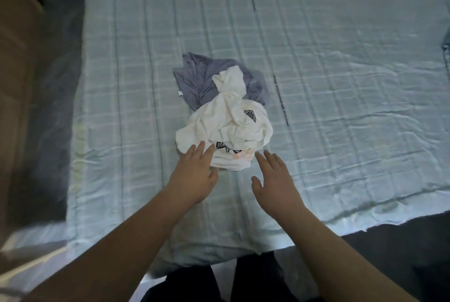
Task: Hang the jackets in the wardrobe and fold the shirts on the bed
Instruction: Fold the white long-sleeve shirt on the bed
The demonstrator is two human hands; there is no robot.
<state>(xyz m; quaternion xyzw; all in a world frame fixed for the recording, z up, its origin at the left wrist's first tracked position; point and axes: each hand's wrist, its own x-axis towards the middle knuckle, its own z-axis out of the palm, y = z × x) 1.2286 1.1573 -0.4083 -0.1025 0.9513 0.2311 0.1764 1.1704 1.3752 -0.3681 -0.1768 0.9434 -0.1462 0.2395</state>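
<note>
Head view looks down on a bed (pixel 341 70) spread with a pale blue checked cover, wrinkled, which fills most of the frame. Along the left edge stands a brown wooden panel (pixel 14 82), with a dark strip between it and the cover. Two bare forearms reach in from the bottom, above dark trousers (pixel 202 284) at the near edge of the bed.

Near the middle of the cover lies a crumpled white shirt (pixel 226 126) with black print on it, unfolded, heaped in a loose ball. Its far end lies over a grey shirt (pixel 197 77), also rumpled, which sticks out behind and to the left.

The left hand (pixel 194 177) is palm down, fingers straight and slightly spread, the tips at the near left edge of the white shirt. The right hand (pixel 277 185) is palm down just beside the shirt's near right edge, fingers straight and close together, thumb held out; whether it touches the cloth cannot be told. Neither hand holds anything.

A scrap of blue cloth (pixel 446 55) shows at the right edge, and a small white tag (pixel 179 93) at the grey shirt's left side.
</note>
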